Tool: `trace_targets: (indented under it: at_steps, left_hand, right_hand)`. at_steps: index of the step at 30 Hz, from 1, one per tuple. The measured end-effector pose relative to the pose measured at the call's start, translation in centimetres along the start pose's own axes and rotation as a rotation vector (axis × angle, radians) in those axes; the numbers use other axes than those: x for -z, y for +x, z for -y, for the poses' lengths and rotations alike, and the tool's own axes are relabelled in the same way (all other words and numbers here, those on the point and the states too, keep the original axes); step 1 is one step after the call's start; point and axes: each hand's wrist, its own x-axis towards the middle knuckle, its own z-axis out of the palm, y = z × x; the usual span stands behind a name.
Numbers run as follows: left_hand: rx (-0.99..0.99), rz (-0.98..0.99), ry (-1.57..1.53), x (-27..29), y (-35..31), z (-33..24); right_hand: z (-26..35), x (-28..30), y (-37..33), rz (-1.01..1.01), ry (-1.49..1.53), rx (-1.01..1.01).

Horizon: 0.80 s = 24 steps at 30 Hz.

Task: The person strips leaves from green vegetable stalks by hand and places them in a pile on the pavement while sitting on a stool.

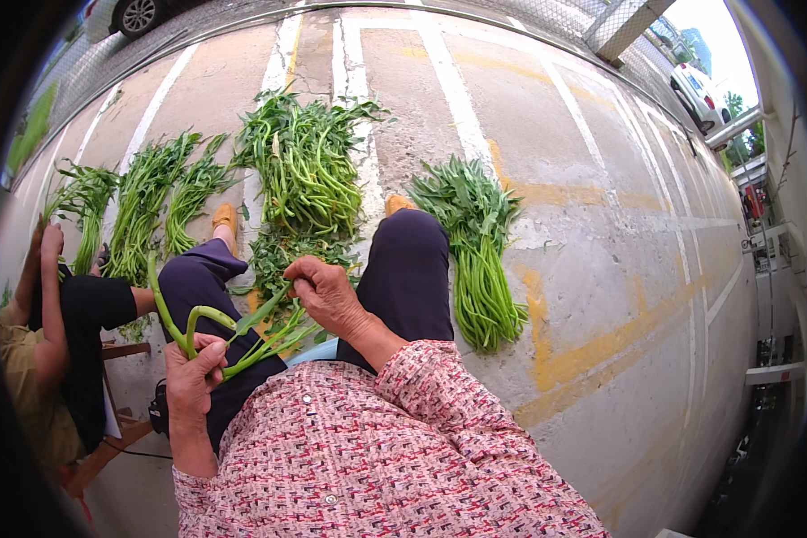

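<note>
My left hand is closed around a few thick green stems of water spinach; one bends over in a loop and another points up. My right hand is to the right and a bit higher, thumb and fingers pinched on a narrow green leaf of the same stalks. Below my right hand, a loose heap of leaves and trimmings lies on the ground between my feet. Just beyond it is a large pile of water spinach. Another bundle rests right of my right knee, its leaves away from me.
At the left a co-worker sits by a wooden stool, holding greens near several more bundles. Concrete ground carries white and yellow painted lines. A chain-link fence runs along the far side, with parked cars beyond.
</note>
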Motion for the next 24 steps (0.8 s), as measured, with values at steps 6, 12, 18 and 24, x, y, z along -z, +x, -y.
trace_targets:
  at_steps: [6, 12, 18, 24]
  left_hand:
    - [0.022, -0.011, -0.059, -0.3, 0.2, -0.6]
    - [0.005, -0.056, -0.142, 1.1, 0.0, 0.4]
    - [0.025, -0.108, -0.197, 1.1, -0.2, -0.4]
    - [0.025, -0.044, -0.224, 1.3, -0.2, -0.2]
  right_hand:
    - [-0.2, -0.2, -0.3, 0.017, 0.163, -0.189]
    - [-1.1, 0.5, 0.4, -0.060, 0.353, -0.283]
    - [-1.6, 1.3, 0.5, 0.024, 0.503, -0.560]
    - [-1.6, 0.5, 0.2, 0.232, 0.483, -0.579]
